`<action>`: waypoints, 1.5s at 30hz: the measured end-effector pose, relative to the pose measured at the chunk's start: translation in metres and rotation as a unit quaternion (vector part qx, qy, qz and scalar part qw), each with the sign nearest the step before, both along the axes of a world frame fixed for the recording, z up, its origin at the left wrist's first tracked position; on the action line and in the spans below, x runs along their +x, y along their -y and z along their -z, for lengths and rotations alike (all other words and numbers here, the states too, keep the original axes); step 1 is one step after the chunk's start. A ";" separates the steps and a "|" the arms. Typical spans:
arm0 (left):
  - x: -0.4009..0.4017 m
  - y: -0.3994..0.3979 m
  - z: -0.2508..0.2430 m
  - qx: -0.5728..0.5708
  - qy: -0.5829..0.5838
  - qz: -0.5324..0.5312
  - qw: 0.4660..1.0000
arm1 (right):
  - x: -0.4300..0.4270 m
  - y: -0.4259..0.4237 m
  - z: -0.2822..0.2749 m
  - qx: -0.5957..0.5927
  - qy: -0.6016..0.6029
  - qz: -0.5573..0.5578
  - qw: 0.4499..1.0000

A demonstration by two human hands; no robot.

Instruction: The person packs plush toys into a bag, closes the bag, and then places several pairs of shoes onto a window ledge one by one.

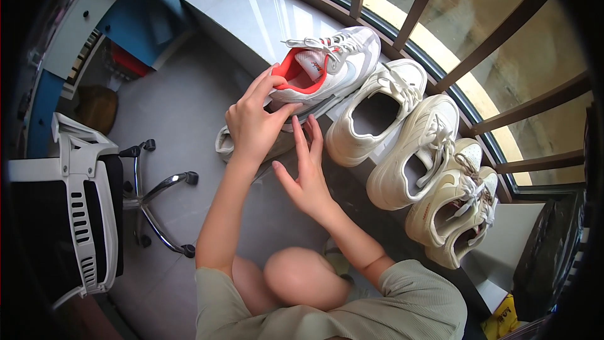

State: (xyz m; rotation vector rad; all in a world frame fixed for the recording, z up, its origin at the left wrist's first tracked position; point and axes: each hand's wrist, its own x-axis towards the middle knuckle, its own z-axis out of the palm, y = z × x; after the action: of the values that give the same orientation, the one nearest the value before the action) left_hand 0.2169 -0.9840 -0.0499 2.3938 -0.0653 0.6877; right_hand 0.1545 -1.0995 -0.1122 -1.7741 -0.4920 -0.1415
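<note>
My left hand (257, 118) grips the heel of a white and grey Nike sneaker (351, 63), its fingers over the red-lined collar and its thumb on the side. The sneaker's toe points towards the window bars, and its laces lie loosely over the tongue. Just below its heel, my right hand (306, 170) is held with fingers spread and nothing in them. A pair of white sneakers, one nearer (377, 113) and one farther along (415, 156), stands to the right on the ledge. On the floor behind my left wrist is another shoe (225, 142), mostly hidden.
The ledge (226, 0) runs below brown window bars (420, 4). Two cream lace-up sneakers (448, 203) stand farther right, beside a black plastic bag (547, 250). An office chair (89, 208) with chrome legs is at left, near blue and white drawers (137, 23).
</note>
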 end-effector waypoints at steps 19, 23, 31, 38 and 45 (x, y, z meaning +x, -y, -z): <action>-0.047 -0.035 0.023 0.029 -0.013 -0.060 0.998 | -0.027 0.002 0.020 0.000 0.027 0.015 1.000; -0.096 -0.076 0.044 -0.007 -0.146 -0.054 0.988 | -0.040 -0.006 0.035 -0.012 -0.044 -0.061 0.997; -0.206 -0.147 0.084 -0.003 -0.343 0.026 0.939 | -0.080 -0.040 0.074 -0.071 -0.129 -0.228 0.962; -0.319 -0.186 0.146 -0.065 -0.480 0.022 0.874 | -0.137 -0.063 0.132 -0.250 -0.061 -0.441 0.860; -0.428 -0.182 0.216 -0.095 -0.611 0.027 0.786 | -0.189 -0.068 0.195 -0.380 0.053 -0.641 0.665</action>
State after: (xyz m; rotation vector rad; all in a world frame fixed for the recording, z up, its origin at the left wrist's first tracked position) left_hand -0.2111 -0.8017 -0.2662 2.1769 0.4539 -0.9201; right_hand -0.0349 -1.0316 -0.3072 -1.7329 -1.9894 1.1171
